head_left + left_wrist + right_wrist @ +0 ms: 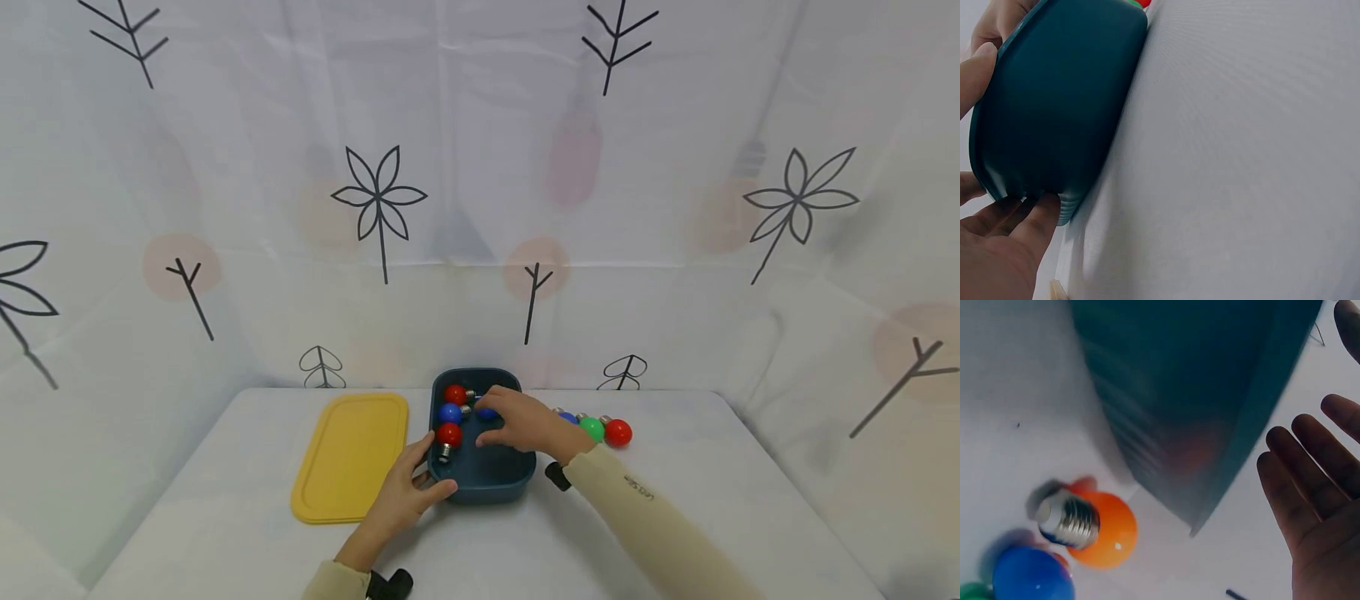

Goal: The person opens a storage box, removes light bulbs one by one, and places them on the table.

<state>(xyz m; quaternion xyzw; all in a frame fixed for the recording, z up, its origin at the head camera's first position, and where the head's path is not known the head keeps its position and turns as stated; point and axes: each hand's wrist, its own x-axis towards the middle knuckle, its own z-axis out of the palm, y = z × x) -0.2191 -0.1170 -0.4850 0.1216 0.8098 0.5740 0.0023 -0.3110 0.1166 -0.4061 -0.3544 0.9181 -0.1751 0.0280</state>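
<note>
printed cloth (465, 117) backs the white table (705, 467) and bin (487, 493).

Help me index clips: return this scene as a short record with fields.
Left hand: touching left side of teal bin
Right hand: over the bin, near one blue bulb
Also visible inside: two red bulbs, another blue bulb
Outside, right: green bulb, third red bulb, third blue bulb, orange bulb
Left of bin: yellow panel, flat on white table

The bulbs (1113, 534) are smooth and glossy with shiny, ridged metal bases (1080, 522), the bin (1054, 94) smooth satin plastic, the lid (350, 458) matt plastic, the bench (225, 508) matt cloth (1241, 156).
</note>
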